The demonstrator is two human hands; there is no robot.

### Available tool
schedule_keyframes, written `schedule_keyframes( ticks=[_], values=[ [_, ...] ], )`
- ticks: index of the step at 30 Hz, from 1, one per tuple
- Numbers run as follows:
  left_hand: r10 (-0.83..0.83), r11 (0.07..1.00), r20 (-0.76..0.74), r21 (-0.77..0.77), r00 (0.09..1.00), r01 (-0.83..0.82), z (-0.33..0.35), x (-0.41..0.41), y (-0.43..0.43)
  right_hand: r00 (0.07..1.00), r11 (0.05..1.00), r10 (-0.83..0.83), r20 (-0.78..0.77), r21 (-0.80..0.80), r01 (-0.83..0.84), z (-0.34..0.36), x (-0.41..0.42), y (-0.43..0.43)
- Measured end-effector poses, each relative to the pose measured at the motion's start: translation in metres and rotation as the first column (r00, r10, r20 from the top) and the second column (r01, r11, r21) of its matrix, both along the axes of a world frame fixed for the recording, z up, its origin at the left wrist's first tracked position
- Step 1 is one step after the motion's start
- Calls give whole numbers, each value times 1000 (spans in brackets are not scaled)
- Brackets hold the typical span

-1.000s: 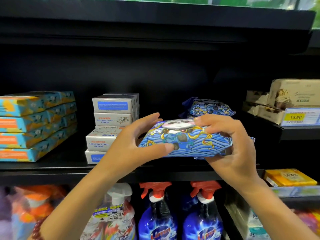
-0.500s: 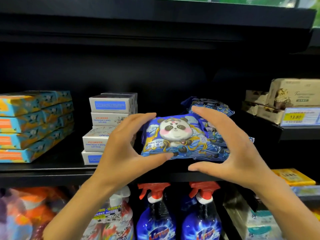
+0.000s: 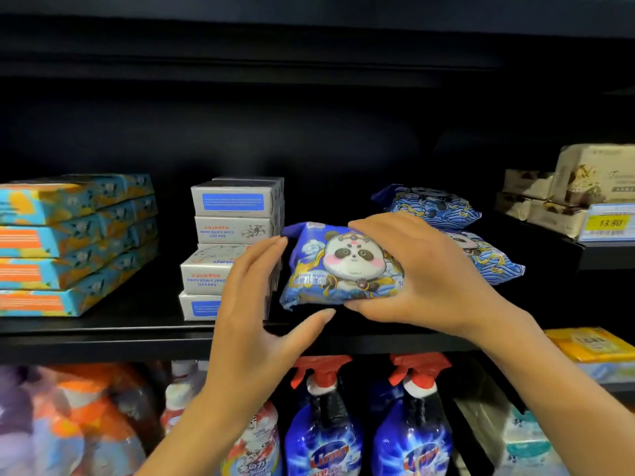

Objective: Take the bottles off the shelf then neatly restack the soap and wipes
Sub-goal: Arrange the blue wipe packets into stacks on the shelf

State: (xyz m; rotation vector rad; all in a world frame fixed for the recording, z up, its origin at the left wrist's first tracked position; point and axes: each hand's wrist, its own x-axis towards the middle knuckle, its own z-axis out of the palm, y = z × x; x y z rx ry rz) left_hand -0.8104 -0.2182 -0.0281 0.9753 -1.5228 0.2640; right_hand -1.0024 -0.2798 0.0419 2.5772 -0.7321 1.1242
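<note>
A blue pack of baby wipes (image 3: 338, 266) with a panda face on it is tilted up toward me above the black shelf (image 3: 103, 341). My right hand (image 3: 422, 280) grips its right end, fingers over the top and thumb beneath. My left hand (image 3: 261, 314) hovers just left of the pack with fingers spread, not holding it. Two more blue wipe packs (image 3: 436, 206) lie stacked behind on the right. A stack of grey-white soap boxes (image 3: 233, 214) stands left of the pack, partly hidden by my left hand.
Colourful flat boxes (image 3: 65, 245) are piled at the shelf's left end. Beige boxes (image 3: 584, 187) and a yellow price tag (image 3: 610, 223) sit on the right-hand shelf. Blue spray bottles with red triggers (image 3: 326, 424) and other bottles (image 3: 254, 448) fill the shelf below.
The pack has been tipped up so its panda face looks at me. My left hand has let go of it and drawn back; my right hand now wraps the pack's right end.
</note>
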Motion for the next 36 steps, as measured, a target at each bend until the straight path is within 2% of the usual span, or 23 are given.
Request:
schedule_keyframes(
  ticks=[3, 6, 9, 13, 20, 26, 32, 34, 36],
  values=[
    [73, 997, -8, -39, 997, -73, -14, 2, 2, 996, 995, -85, 24, 62, 83, 14, 9, -2],
    [113, 994, 49, -11, 992, -113, -24, 4, -2, 976, 978, -177, -124, 86, 188, 29, 19, -11],
    [143, 990, 181, -24, 973, -141, -33, 3, -8, 919, 959, -247, -306, 62, 278, 37, 32, -20],
    [168, 985, 390, -32, 905, -169, -41, 3, -22, 858, 946, -245, -451, 81, 313, 39, 50, -36],
    [156, 987, 344, -22, 926, -158, -42, 4, -28, 736, 908, -247, -630, 116, 404, 27, 72, -69],
    [155, 987, 325, -4, 933, -162, -41, 2, -26, 705, 878, -284, -650, 119, 464, 14, 78, -72],
    [146, 986, 310, 34, 939, -165, -38, 0, -24, 676, 837, -417, -607, 33, 546, 7, 91, -73],
    [145, 984, 308, 54, 940, -169, -37, 0, -23, 684, 842, -431, -588, 10, 539, 7, 94, -70],
    [151, 980, 326, 74, 933, -184, -35, -1, -23, 736, 870, -394, -550, 34, 491, 12, 86, -60]
  ],
)
